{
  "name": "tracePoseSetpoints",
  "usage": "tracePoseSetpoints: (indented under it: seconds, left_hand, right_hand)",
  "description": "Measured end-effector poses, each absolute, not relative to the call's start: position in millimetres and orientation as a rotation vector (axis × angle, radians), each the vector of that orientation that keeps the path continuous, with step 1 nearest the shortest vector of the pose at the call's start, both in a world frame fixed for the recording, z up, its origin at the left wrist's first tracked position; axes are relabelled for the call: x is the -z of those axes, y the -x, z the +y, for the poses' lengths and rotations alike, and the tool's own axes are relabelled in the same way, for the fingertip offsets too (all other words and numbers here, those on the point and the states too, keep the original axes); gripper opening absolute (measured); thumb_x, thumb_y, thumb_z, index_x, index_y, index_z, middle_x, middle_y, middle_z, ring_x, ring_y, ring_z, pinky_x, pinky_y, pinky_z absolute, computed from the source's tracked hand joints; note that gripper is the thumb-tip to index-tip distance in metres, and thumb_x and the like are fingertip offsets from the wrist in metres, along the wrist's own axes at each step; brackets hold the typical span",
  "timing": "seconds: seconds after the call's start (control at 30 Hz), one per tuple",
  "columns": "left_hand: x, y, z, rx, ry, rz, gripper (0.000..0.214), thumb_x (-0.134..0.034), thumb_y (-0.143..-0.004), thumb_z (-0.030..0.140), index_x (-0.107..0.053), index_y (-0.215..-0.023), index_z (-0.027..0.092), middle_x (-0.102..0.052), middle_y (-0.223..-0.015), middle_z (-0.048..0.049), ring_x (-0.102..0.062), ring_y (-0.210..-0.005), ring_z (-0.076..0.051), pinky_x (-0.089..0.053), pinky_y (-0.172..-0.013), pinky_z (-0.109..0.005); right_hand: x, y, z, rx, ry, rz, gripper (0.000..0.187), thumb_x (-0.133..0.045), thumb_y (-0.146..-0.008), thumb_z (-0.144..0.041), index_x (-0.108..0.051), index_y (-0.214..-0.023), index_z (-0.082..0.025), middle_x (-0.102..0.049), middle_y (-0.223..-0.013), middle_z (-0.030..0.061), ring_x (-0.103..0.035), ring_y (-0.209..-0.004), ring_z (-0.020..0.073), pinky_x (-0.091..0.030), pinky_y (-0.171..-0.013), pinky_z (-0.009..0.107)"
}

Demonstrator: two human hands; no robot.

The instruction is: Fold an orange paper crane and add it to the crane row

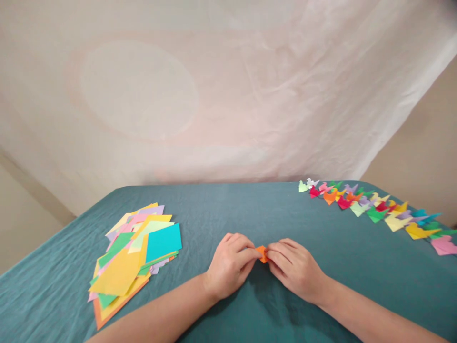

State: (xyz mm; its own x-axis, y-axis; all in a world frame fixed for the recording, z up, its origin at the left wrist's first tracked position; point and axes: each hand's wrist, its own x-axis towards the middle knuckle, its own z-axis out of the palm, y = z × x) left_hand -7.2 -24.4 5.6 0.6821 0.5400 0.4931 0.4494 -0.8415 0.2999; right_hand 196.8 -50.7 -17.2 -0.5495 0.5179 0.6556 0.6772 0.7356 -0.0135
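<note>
A small folded piece of orange paper (pixel 263 254) shows between my two hands, just above the middle front of the table. My left hand (pixel 233 263) pinches its left side between thumb and fingers. From the right, my right hand (pixel 297 267) grips the other side, its fingers bent over the paper. Most of the orange paper is covered by the fingertips, so its exact folded shape cannot be made out.
A loose pile of coloured paper sheets (pixel 121 271) lies on the left of the teal tablecloth (pixel 221 205). Rows of small folded paper birds (pixel 376 215) run along the right side. A pale cloth (pixel 228 105) hangs behind the table.
</note>
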Motion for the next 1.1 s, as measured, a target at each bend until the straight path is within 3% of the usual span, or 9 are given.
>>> tracePoseSetpoints:
  seconds: [0.33,0.63,0.83,1.1]
  left_hand:
    - [-0.8,6.4,-16.2,-0.933,-2.696,0.926,0.014,-0.049,-0.085,0.014,-0.062,-0.085,0.02,-0.062,-0.086,-0.0035,-0.051,-0.084,-0.017,-0.037,-0.073,-0.03]
    - [0.0,3.9,-18.1,-0.812,-2.573,0.979,0.011,-0.052,-0.082,0.013,-0.056,-0.09,0.019,-0.058,-0.095,-0.0032,-0.053,-0.088,-0.017,-0.042,-0.078,-0.029]
    - [-2.1,3.9,-20.6,-0.72,-2.517,0.952,0.022,-0.059,-0.08,0.019,-0.054,-0.102,0.021,-0.056,-0.106,-0.003,-0.053,-0.095,-0.017,-0.043,-0.085,-0.028]
    - [-11.4,0.5,-10.5,-0.525,-2.652,0.966,0.015,-0.061,-0.08,0.024,-0.059,-0.094,0.02,-0.058,-0.099,-0.0017,-0.055,-0.089,-0.017,-0.044,-0.08,-0.027]
  right_hand:
    - [15.5,-196.3,-50.5,0.369,0.888,-2.343,0.02,-0.043,-0.089,-0.01,-0.063,-0.088,-0.015,-0.064,-0.084,0.0069,-0.057,-0.077,0.0166,-0.043,-0.072,0.032]
    - [19.3,-198.0,-46.0,0.459,1.045,-2.354,0.022,-0.044,-0.088,-0.012,-0.06,-0.074,-0.015,-0.06,-0.074,0.0059,-0.05,-0.072,0.0172,-0.037,-0.07,0.033]
    - [19.4,-196.5,-45.6,0.488,1.097,-2.344,0.021,-0.045,-0.087,-0.01,-0.058,-0.07,-0.015,-0.058,-0.076,0.0055,-0.049,-0.072,0.0172,-0.035,-0.07,0.032]
    - [22.3,-198.2,-45.0,0.476,1.121,-2.386,0.022,-0.044,-0.089,-0.011,-0.058,-0.072,-0.015,-0.057,-0.075,0.0047,-0.048,-0.071,0.0172,-0.033,-0.068,0.032]
